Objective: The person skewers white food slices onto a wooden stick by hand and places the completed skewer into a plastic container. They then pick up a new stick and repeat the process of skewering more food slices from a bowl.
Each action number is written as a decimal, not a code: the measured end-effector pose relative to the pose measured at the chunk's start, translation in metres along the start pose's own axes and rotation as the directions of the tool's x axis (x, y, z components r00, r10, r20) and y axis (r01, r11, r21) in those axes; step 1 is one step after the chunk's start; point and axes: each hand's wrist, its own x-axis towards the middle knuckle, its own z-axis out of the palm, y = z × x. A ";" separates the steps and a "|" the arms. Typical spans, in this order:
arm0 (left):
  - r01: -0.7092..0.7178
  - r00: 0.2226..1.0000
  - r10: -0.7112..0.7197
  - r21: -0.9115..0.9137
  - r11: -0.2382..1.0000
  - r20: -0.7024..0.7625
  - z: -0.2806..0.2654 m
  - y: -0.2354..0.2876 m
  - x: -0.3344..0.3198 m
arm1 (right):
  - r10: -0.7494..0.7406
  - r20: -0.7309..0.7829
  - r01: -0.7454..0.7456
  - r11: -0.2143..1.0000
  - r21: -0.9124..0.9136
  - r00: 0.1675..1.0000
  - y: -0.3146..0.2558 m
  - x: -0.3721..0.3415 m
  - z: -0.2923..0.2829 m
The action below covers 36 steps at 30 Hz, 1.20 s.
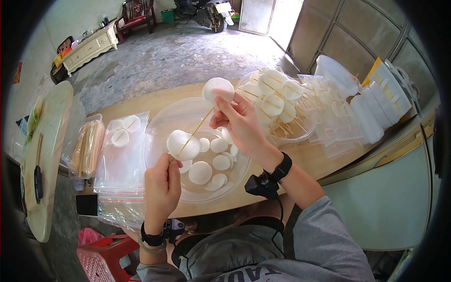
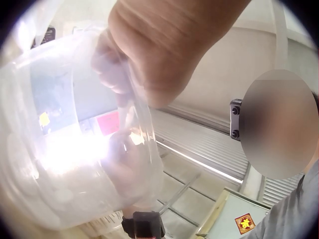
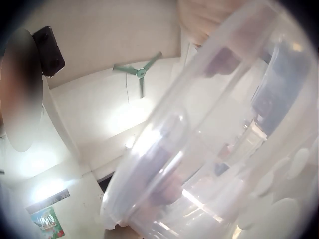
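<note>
My left hand (image 1: 163,181) pinches the lower end of a thin wooden skewer (image 1: 201,123). A folded white disc (image 1: 183,141) sits on that skewer just above the fingertips. Higher up, my right hand (image 1: 242,124) grips another round white disc (image 1: 212,86) between thumb and fingers, close to the skewer's upper end. Both hands are over a clear plastic tub (image 1: 162,120), where several loose white discs (image 1: 200,172) lie. In the left wrist view the tub's wall (image 2: 50,189) fills the left side, and the hands show blurred through it.
At the right stands a clear bowl (image 1: 305,137) heaped with skewered white discs (image 1: 272,82). Plastic bags (image 1: 120,164) lie on the left, beside a box of skewers (image 1: 86,148). Bagged discs (image 1: 334,101) and white containers (image 1: 371,115) crowd the table's right end. A red stool (image 1: 101,258) stands below left.
</note>
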 end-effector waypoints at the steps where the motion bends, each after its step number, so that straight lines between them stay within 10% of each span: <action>1: 0.001 1.000 -0.001 0.002 1.000 0.007 0.000 0.000 0.000 | -0.012 -0.017 0.012 1.000 -0.019 1.000 0.000 -0.001 0.001; 36: 0.016 1.000 -0.017 0.044 0.999 0.018 0.001 0.001 0.000 | -0.138 0.054 0.147 0.867 -0.476 0.989 0.006 0.000 0.012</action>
